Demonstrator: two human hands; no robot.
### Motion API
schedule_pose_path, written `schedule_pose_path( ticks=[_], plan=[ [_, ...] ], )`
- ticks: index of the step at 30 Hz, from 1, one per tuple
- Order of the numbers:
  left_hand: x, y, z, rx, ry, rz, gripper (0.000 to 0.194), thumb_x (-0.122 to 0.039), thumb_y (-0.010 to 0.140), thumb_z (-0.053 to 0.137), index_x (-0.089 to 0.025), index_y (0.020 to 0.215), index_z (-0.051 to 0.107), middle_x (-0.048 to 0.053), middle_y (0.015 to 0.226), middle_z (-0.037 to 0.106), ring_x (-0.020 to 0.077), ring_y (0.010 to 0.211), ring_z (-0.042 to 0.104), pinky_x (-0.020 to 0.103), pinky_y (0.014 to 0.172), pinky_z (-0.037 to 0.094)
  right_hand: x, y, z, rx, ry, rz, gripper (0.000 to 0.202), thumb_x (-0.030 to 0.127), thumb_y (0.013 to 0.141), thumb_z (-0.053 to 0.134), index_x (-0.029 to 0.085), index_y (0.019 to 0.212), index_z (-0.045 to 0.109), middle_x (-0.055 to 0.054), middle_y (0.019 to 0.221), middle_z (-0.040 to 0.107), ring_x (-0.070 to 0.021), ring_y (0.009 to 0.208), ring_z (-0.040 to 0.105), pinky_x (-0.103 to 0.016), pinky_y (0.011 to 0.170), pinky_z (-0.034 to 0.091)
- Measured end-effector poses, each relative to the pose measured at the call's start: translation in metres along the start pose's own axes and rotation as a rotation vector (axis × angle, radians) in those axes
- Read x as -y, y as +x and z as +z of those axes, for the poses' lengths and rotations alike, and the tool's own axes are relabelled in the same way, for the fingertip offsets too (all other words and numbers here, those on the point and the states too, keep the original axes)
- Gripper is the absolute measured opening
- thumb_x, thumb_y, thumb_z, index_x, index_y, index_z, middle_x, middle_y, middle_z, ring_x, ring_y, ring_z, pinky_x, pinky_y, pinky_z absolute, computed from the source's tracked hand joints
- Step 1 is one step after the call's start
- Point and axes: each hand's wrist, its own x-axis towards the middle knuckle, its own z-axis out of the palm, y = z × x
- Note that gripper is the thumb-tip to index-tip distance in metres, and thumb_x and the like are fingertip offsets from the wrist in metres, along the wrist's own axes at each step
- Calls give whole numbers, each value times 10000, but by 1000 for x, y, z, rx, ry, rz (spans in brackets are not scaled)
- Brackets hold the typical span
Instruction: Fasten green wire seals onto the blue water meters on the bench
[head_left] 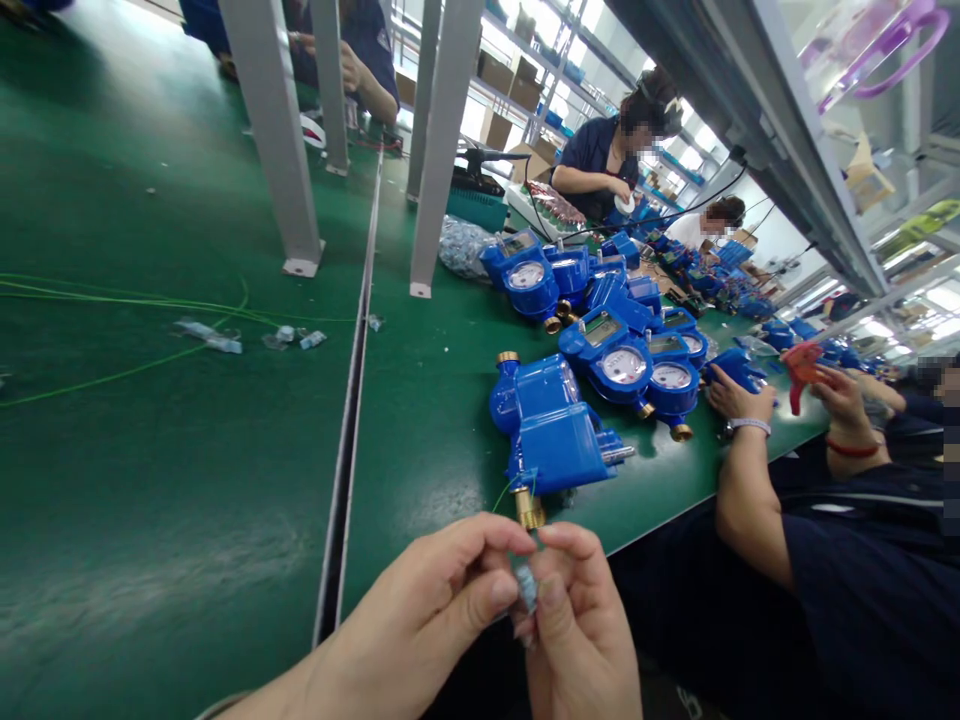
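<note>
Green table (187, 500), grey posts (270, 130) left. Left hand (442, 590) pinching small pale-blue piece (527, 588), partly finger-covered, shape unclear. Blue meter (562, 445) on table just beyond both hands. Right hand (581, 620) pinching same piece. Far right: co-worker (870, 520) cut off by frame.

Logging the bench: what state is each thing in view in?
Left hand: pinching small pale-blue piece
Right hand: pinching the same piece
Nearest blue meter: lying on its side
Front dial meter: face showing, reading illegible
Green wires: loose, spread out
Plastic bag: open or shut, can't tell
Red tool: in a co-worker's hand
</note>
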Motion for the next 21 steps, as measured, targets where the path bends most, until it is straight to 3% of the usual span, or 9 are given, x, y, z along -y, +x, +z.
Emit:
schedule_pose_path(
  ticks=[2,4,9,11,13,16,20,21],
  plan=[
    [-3,1,0,20,30,-23,108,-220,872,528,-191,957,587,-12,769,616,121,705,580,222,676,479,2,0,1,34,0,-6,185,389,849,585,260,974,542,77,588,436,-67,504,434,-176,505,393],
    [-5,1,0,0,65,-51,77,-214,856,546,-187,891,609,-22,747,623,111,687,567,199,648,457,2,-2,2,3,-141,-56,181,406,867,547,243,946,534,59,618,466,-79,509,448,-188,490,392],
    [-6,1,-2,-96,130,-69,133,-294,859,553,-178,860,619,-10,759,621,128,722,562,208,658,454,-4,-13,11,-237,-761,-490,152,329,892,507,242,967,608,-50,826,622,-187,766,571,-332,714,439],
    [-6,2,-3,-99,222,-38,138,-290,863,547,-184,844,633,-7,758,615,134,725,562,214,663,457,-6,-14,16,-277,-896,-642,129,247,889,512,247,962,619,-59,824,627,-205,781,564,-369,756,415],
    [-8,3,-4,-107,336,17,141,-283,868,543,-204,835,656,-9,771,592,132,738,561,209,672,456,-7,-13,18,-292,-955,-702,130,207,884,504,231,933,622,-75,824,620,-217,785,548,-394,770,397],
    [-11,2,-4,-125,455,73,172,-294,888,520,-241,850,679,-8,808,535,125,762,555,194,680,460,-6,-10,17,-250,-871,-561,150,255,885,488,209,806,607,-59,736,573,-192,709,503,-366,719,393],
    [-14,-1,-3,-89,514,148,284,-294,920,467,-235,746,684,-6,770,495,124,778,536,189,708,467,-6,-5,15,2,-267,8,320,390,879,448,207,617,441,56,516,321,-99,453,303,-238,461,311],
    [-13,-1,-3,-93,518,159,298,-288,922,463,-230,726,679,-5,770,498,126,791,535,194,727,468,-6,-4,15,52,-175,81,339,412,880,438,208,610,420,66,503,294,-90,431,274,-227,437,291]
  ],
)
